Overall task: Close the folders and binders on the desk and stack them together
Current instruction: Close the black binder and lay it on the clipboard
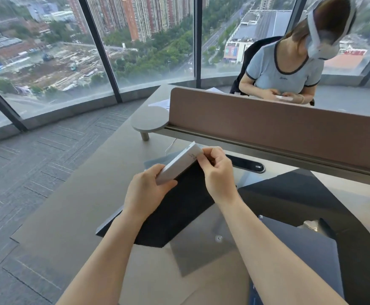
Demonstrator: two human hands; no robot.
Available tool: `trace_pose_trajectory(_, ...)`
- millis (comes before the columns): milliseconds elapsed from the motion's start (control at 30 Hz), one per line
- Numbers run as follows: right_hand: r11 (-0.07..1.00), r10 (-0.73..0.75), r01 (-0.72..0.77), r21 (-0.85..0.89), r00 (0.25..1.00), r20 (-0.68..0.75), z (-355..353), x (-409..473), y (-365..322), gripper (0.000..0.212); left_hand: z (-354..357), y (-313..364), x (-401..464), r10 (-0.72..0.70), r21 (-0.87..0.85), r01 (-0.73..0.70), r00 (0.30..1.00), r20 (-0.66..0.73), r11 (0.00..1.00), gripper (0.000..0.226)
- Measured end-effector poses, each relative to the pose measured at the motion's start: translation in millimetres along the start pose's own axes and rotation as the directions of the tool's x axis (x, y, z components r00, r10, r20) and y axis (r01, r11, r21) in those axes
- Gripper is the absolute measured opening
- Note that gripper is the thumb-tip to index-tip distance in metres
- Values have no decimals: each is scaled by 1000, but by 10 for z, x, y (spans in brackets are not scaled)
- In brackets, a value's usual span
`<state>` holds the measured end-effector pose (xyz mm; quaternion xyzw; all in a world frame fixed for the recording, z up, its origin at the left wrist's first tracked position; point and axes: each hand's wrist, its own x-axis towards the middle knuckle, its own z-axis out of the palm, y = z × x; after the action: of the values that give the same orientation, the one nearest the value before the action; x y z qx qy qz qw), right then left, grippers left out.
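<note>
A black binder (170, 208) with a pale grey spine (180, 165) stands tilted on its edge on the desk (74, 212). My left hand (145, 190) grips the spine's lower end. At the spine's upper end my right hand (216, 170) pinches it with curled fingers. A translucent grey folder (203, 249) with a snap button lies flat under the binder. A dark blue folder (300, 256) lies at the lower right under my right forearm. Another black folder (294, 199) lies to the right.
A brown divider panel (278, 126) runs along the desk's back. Behind it another person (289, 69) sits holding a small white object. A round grey side shelf (150, 119) juts out at the left end. A cable port (247, 164) is set in the desk.
</note>
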<state>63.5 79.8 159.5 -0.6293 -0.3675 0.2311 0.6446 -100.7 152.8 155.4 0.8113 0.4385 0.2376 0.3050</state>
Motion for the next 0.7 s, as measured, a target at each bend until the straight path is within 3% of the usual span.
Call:
trace_pose_trajectory(100,996,-94,94,-1,995,-33,-18,9,-144,8,-74,84,39,-32,-90,29,999,-38,995,19)
trace_pose_trajectory(233,989,-145,142,-28,979,-146,-132,-8,-178,22,-117,200,89,-75,-249,55,995,-72,967,10)
trace_pose_trajectory(400,999,43,-49,-9,940,-339,-447,-83,69,43,-118,367,159,-134,-499,108,991,-16,860,12)
trace_pose_trajectory(600,940,340,-330,88,882,-328,-836,-337,405,53,169,443,209,-252,-653,255,962,101,713,6)
trace_pose_trajectory(700,921,387,-379,93,854,-347,-1012,-479,576,40,428,466,199,-306,-665,327,940,154,671,8)
